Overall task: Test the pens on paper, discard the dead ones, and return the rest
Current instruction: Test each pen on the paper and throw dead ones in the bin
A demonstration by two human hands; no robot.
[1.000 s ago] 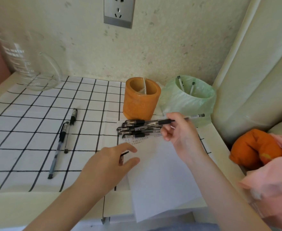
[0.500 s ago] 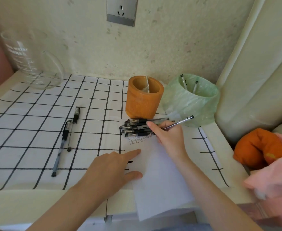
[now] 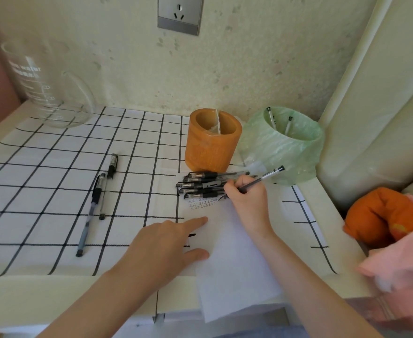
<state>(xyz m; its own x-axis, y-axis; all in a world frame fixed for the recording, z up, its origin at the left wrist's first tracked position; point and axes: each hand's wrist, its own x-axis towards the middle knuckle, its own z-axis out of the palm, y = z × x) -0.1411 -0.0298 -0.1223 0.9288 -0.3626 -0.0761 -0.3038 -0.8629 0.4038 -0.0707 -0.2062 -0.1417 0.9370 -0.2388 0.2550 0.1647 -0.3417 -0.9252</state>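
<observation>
1. Since a second ago the right hand (image 3: 246, 201) has come down from above the pen pile (image 3: 200, 184). The pen (image 3: 261, 179) it holds has tipped from nearly level to a writing slant.
2. That pen's tip now meets the paper (image 3: 237, 259) just in front of the orange holder (image 3: 212, 140), beside rows of small test marks.
3. The right hand's fingers are curled round the pen low on its barrel. The pen's back end points toward the green-bagged bin (image 3: 281, 147) just right of the holder.
4. The left hand (image 3: 166, 242) lies flat with its fingers straight, resting on the paper's left edge in front of the holder. It holds nothing.
5. The pen pile lies on the tabletop (image 3: 30, 289) directly in front of the holder, at the paper's far edge.
6. Two loose pens (image 3: 98, 191) lie well to the holder's left on the checked cloth (image 3: 42, 167).
7. Two more pens (image 3: 271, 118) stand in the bin.
</observation>
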